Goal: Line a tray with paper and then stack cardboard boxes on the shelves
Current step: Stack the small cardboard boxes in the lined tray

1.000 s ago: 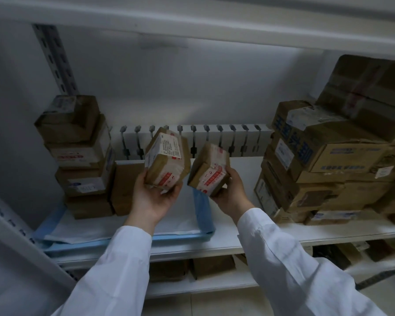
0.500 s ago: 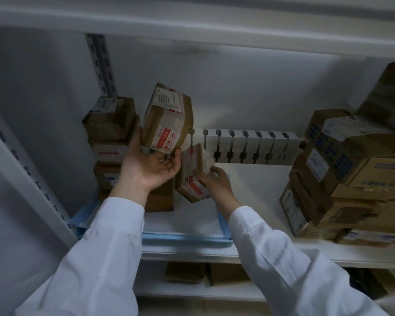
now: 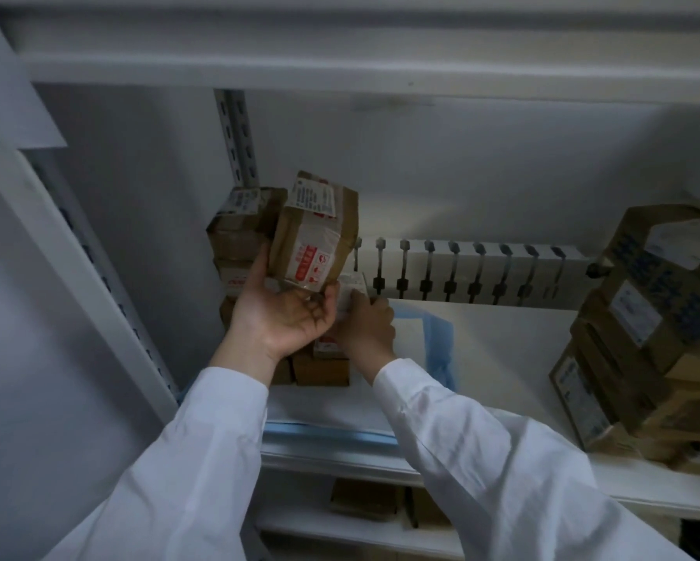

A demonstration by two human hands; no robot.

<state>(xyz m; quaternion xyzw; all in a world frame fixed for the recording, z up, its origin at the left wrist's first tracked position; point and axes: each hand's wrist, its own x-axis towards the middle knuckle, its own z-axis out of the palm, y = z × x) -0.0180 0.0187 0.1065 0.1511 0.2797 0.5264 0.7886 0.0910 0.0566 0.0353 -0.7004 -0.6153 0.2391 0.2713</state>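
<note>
The tray [image 3: 439,342] sits at the left end of the shelf [image 3: 502,358], paper [image 3: 320,402] inside it, a stack of cardboard boxes [image 3: 239,236] at its back left. A larger pile of boxes [image 3: 643,330] fills the right end. A slotted rail [image 3: 482,269] runs behind, between them. More boxes [image 3: 364,500] lie on the lower shelf [image 3: 340,536].

**A:** And here we have two long white sleeves filling the bottom of our view: the left sleeve [image 3: 186,459] and the right sleeve [image 3: 482,451], the same plain cloth on both.

**B:** We see it's loose and roomy, with soft folds and creases running along each arm, and it looks grey-blue in this dim light.

**A:** We can pick out the cuffs now. They're simple straight hems, ending right at the wrists.

**B:** And past them we've got the left hand [image 3: 283,313] and the right hand [image 3: 366,325], both bare.
</note>
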